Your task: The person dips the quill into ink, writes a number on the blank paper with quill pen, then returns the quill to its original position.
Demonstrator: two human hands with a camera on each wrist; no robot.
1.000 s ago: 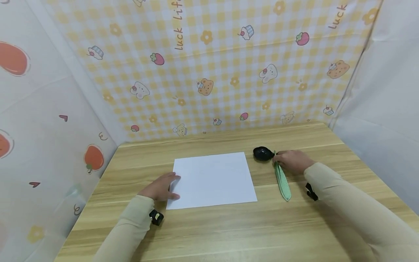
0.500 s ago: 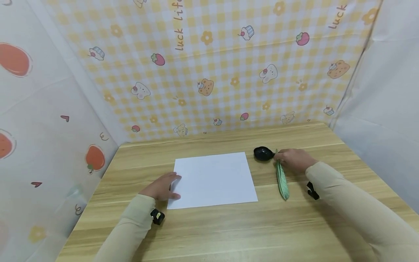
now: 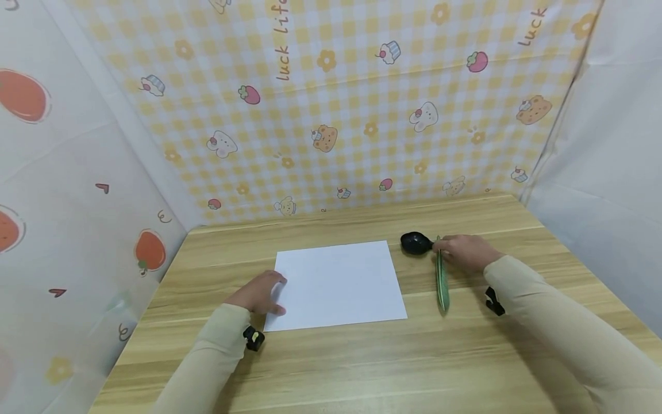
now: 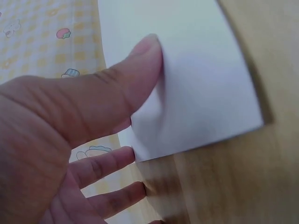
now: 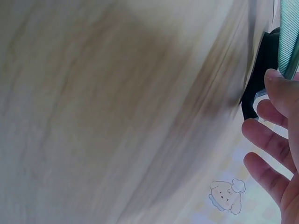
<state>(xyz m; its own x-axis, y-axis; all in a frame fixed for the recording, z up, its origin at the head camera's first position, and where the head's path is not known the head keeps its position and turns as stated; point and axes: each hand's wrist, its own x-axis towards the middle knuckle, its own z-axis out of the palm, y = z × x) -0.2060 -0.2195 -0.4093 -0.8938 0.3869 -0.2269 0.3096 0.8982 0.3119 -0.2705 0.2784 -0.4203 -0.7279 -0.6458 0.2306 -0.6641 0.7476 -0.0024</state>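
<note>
A white sheet of paper (image 3: 336, 282) lies on the wooden table. At its left edge is my left hand (image 3: 257, 291), thumb and forefinger spread apart. The left wrist view shows the thumb (image 4: 145, 58) on the paper near a corner and other fingers beyond the edge. To the right of the sheet, my right hand (image 3: 468, 253) pinches a long green leaf-shaped strip (image 3: 442, 284) with fine slanted ribs near its far end. A glossy black rounded thing with a narrow neck (image 3: 415, 243) lies beside those fingertips; the neck's end is hidden.
A yellow checked cloth (image 3: 357, 115) with cartoon prints stands behind the table (image 3: 331, 374). White printed cloth (image 3: 77, 201) closes off the left, and a white sheet hangs on the right. A small black device sits at each wrist.
The green strip has turned in my right hand, its near end swinging left, and now shows a narrower side. My left hand has shifted slightly; the paper and black thing hold their places.
</note>
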